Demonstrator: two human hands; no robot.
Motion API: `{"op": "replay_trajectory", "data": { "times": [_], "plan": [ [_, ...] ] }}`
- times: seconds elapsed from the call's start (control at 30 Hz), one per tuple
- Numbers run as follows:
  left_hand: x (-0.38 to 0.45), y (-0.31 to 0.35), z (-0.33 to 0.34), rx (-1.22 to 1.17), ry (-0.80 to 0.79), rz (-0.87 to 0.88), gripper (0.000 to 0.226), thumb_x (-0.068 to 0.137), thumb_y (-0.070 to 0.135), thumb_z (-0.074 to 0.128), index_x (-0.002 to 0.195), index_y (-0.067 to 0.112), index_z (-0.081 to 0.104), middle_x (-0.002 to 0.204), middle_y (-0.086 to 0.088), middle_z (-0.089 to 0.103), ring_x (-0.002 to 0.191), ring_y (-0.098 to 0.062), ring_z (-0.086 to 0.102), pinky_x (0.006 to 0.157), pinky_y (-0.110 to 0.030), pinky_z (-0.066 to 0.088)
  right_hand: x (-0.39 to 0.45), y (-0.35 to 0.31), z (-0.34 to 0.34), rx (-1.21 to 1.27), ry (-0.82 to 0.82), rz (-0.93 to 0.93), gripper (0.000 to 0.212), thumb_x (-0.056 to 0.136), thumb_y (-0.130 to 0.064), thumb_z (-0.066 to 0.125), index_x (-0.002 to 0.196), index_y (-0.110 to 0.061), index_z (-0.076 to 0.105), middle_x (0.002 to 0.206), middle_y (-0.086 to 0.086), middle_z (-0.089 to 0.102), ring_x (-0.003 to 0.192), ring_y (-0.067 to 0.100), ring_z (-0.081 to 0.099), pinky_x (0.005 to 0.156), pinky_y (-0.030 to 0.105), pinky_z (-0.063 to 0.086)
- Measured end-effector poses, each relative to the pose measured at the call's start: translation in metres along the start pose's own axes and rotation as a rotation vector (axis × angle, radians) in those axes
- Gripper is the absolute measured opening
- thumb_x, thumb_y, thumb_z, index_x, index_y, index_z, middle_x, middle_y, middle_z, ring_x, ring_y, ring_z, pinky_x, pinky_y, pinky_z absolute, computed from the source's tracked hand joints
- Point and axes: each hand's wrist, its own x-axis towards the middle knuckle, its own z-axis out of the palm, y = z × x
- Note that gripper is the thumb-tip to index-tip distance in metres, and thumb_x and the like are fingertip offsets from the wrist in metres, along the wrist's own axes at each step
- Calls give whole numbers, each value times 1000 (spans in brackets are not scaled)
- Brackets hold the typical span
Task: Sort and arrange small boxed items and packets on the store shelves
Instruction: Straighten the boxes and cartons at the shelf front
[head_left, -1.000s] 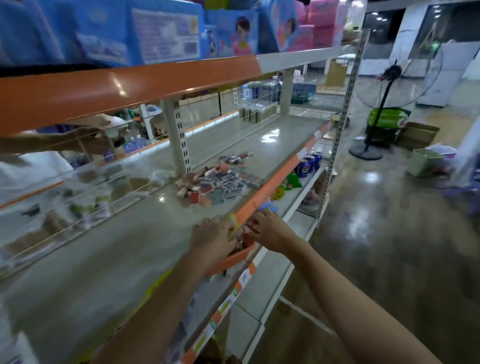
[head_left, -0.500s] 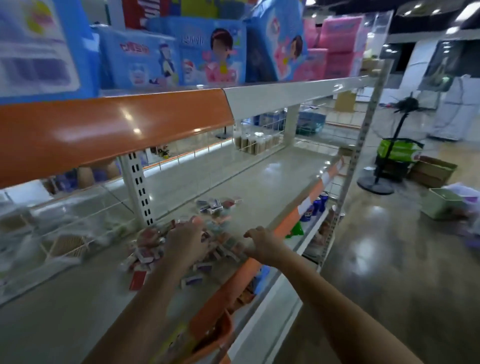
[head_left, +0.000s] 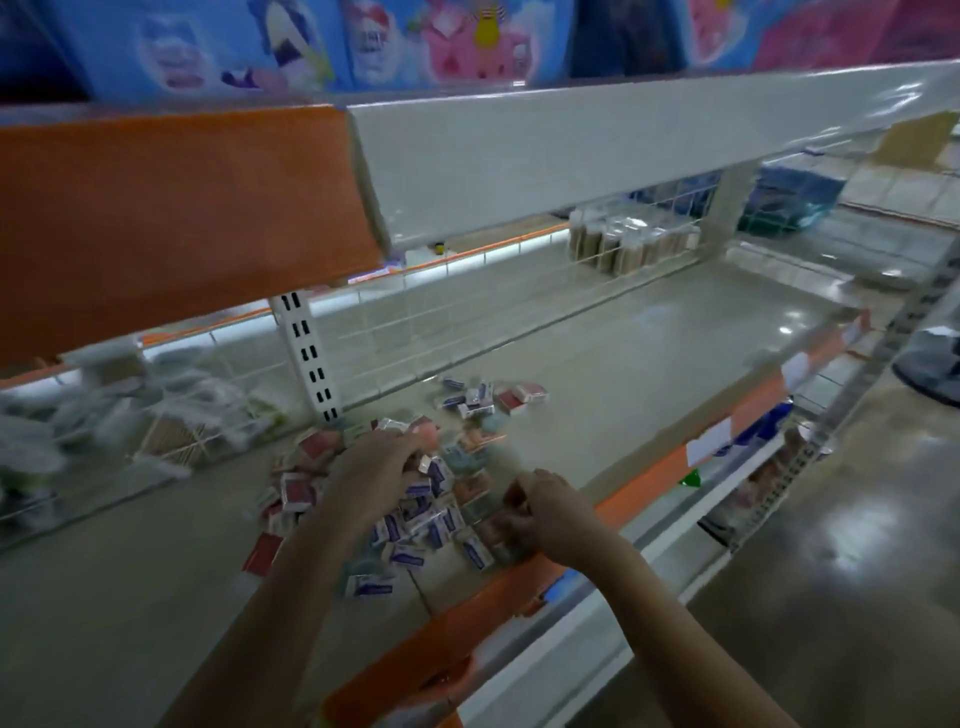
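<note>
Grey and glossy, the flat metal store shelf (head_left: 597, 364) is carrying a loose pile of small boxes in white, blue and red (head_left: 415, 514) close to its front edge, beside the white slotted upright post (head_left: 306, 353). A few more small red and white boxes (head_left: 491, 397) are lying a little apart, behind the pile. The left hand (head_left: 376, 473) is lying on top of the pile with its fingers (head_left: 410, 441) bent down into the boxes; whether they are closing round one of them is not clear, because the picture is blurred. The right hand (head_left: 550, 512) is working at the front edge of the pile, and its fingers (head_left: 511, 493) are curling together on something small, but what it is I cannot tell. An orange strip (head_left: 665, 473) is running along the front edge of the shelf, just under the right wrist. Above, a broad shelf front in orange and white (head_left: 363, 192) is crossing the view, with large blue and pink printed packs (head_left: 395, 41) standing on it. Behind the wire grid at the back, clear jars with brown contents (head_left: 623, 241) are standing together.
</note>
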Motion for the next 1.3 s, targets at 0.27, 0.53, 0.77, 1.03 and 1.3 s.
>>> {"op": "replay_trajectory", "data": {
  "times": [0.27,0.53,0.77,1.03,1.3],
  "plan": [
    [-24,16,-1,-433,166,-157,21,86,19,67,101,32,59,92,10,63,80,-2,60,66,-20,46,12,23,-7,291,-128,-143,13,89,-28,62,90,-27,49,91,-7,56,81,7,53,68,12,43],
    [-56,64,6,-933,202,-360,24,84,4,65,99,22,61,93,2,68,82,-4,64,67,-20,48,11,39,-32,999,-261,-152,11,88,-1,59,85,-11,57,95,13,56,75,26,70,67,28,57],
    [-66,89,8,-1061,320,-443,28,83,-7,62,94,18,61,85,1,68,73,-3,62,60,-17,48,11,53,-46,1014,-420,-293,22,82,1,64,101,-7,57,106,12,59,91,23,68,77,27,55],
    [-72,103,5,-1085,417,-478,29,80,-10,62,91,16,58,71,14,68,62,4,59,57,-13,47,14,56,-53,958,-457,-368,26,82,4,62,104,-9,59,102,1,67,92,19,69,77,24,54],
    [-63,115,6,-1281,491,-501,20,84,-15,53,79,4,50,60,4,60,51,2,53,49,-11,42,13,60,-56,1041,-448,-324,17,88,-9,56,104,-9,60,88,-1,69,78,14,67,70,23,54]
  ]
}}
